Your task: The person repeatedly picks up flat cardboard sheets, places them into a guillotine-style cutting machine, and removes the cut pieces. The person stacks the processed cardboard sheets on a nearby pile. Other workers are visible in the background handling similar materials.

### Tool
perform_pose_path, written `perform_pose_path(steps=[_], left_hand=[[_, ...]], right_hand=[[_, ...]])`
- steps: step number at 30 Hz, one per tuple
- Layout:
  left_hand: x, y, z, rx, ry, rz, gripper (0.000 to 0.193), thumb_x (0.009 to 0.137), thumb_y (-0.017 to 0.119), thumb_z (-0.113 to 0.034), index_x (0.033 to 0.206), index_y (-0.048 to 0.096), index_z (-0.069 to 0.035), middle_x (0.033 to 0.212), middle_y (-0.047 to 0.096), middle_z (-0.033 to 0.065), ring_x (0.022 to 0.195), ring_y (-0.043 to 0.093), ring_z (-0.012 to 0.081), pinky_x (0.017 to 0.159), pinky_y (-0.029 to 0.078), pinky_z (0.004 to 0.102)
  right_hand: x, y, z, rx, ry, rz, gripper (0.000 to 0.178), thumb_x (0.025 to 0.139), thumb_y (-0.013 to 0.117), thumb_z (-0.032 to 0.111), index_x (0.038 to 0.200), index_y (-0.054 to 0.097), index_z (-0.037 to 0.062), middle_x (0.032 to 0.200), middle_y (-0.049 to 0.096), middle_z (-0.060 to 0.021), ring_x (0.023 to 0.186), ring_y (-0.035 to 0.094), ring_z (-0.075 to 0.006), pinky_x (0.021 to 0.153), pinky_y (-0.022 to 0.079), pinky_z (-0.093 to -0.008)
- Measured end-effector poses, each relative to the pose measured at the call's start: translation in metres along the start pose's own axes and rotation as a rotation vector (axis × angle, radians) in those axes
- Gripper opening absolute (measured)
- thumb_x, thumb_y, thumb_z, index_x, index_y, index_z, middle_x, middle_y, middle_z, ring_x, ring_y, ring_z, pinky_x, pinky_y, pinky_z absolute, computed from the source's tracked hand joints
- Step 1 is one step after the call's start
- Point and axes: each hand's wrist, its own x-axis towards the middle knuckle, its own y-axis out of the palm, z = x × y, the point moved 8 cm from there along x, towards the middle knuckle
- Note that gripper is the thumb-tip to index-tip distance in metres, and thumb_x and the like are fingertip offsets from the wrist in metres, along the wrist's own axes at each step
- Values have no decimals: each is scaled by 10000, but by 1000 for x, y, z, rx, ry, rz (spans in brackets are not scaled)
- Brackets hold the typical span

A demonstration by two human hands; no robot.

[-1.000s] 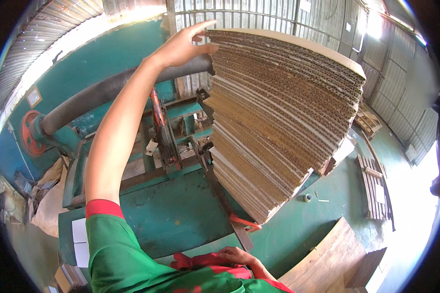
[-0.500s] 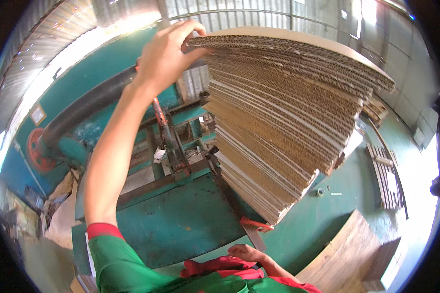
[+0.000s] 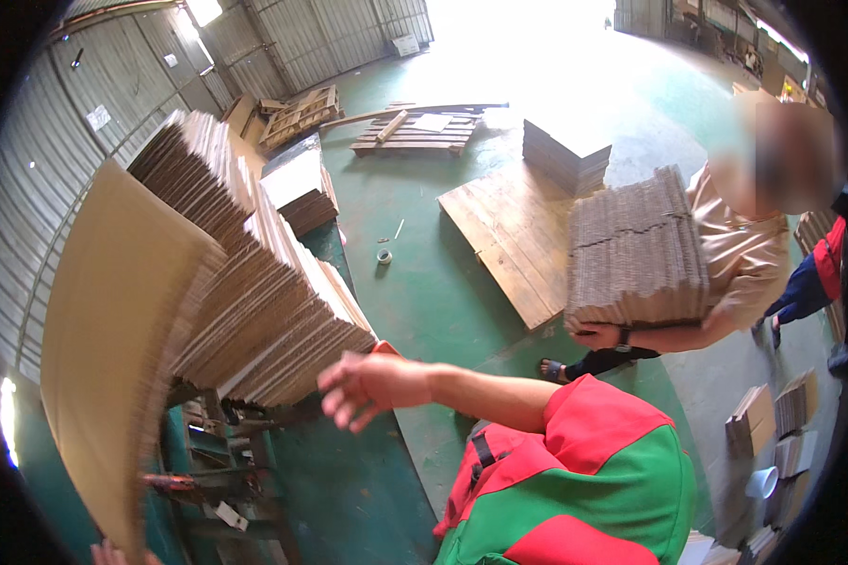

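A tall stack of brown corrugated cardboard sheets [image 3: 273, 311] stands on the green machine table [image 3: 339, 490] to the left. Another batch of cardboard sheets [image 3: 113, 330] hangs upright at the far left, its edge smeared by motion. My left hand [image 3: 118, 554], mostly cut off at the lower edge, grips this batch at its bottom. Nothing is in my right hand [image 3: 372, 388], which reaches past the near corner of the stack with its fingers spread. An orange handle [image 3: 386, 348] shows just behind my right wrist.
On the right a co-worker [image 3: 735, 254] carries a thick bundle of cardboard [image 3: 636, 250] in front of a wooden platform [image 3: 509, 235]. Pallets [image 3: 419, 132] and a tape roll [image 3: 384, 256] lie on the green floor. Several cardboard stacks [image 3: 752, 419] and a second person [image 3: 810, 273] are farther right.
My view has swung to the right. My left hand has gone from the top of the stack to the lower left with a batch of sheets. My right hand has come forward, fingers spread.
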Motion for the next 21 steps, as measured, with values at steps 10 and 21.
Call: perform_pose_path(steps=[10,21], left_hand=[[-305,-58,-33,28,-828,261,315,934,633,-297,1111,595,-39,984,617,106,847,606,261,715,508,354],[-452,-38,-27,186,-1289,683,489,885,696,-222,1273,506,5,1343,418,207,1235,413,337,1026,362,465]], right_hand=[[18,-15,-97,-517,143,-545,470,757,718,114,1193,563,33,1027,647,-67,904,641,-172,738,557,-318],[135,-14,-174,-1202,79,298,454,800,680,126,1215,517,40,1134,593,-177,988,611,-304,863,498,-403]])
